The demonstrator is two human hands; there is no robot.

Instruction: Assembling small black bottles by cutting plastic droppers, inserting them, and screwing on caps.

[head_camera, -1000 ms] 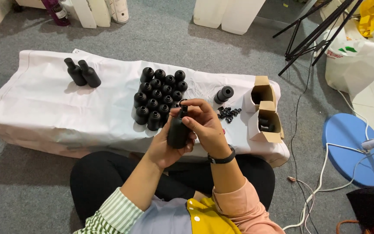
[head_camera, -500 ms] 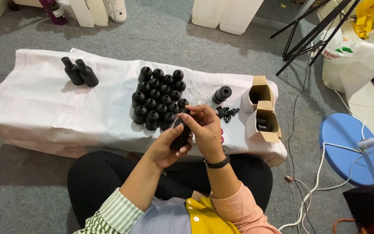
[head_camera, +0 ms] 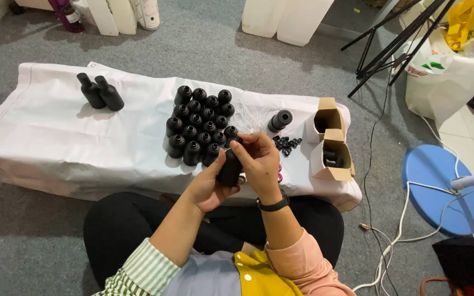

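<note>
Left hand (head_camera: 207,189) keeps a firm grip round a black bottle (head_camera: 229,167) — right hand (head_camera: 260,160) pinches its top — just beside the cluster of bottles (head_camera: 199,125) on the desk (head_camera: 56,137).

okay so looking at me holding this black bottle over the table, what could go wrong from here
The black bottle sits between the left hand and right hand, just beside the packed cluster of open bottles; a slip could topple several. The small black caps lie loose near the table edge and might roll off.
</note>
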